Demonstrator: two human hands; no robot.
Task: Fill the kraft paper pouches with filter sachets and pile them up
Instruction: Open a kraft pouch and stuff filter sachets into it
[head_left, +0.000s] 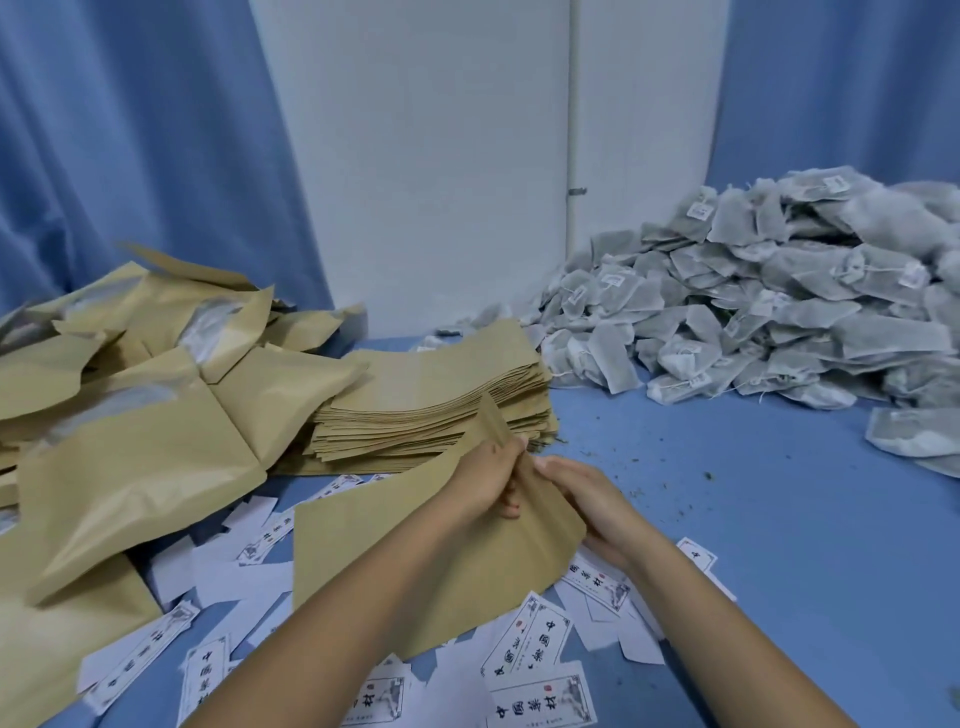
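Since the kraft pouch (415, 561) looks like thin, light, easily creased paper, it is best gripped at the mouth edges. The left hand (488, 483) and right hand (587, 501) pinch it there, low over the counter (753, 519). Soft, limp filter sachets (769, 306) lie heaped far right.

Left grip (485, 480), right grip (587, 501) both pinch pouch (343, 535), forearms converging.
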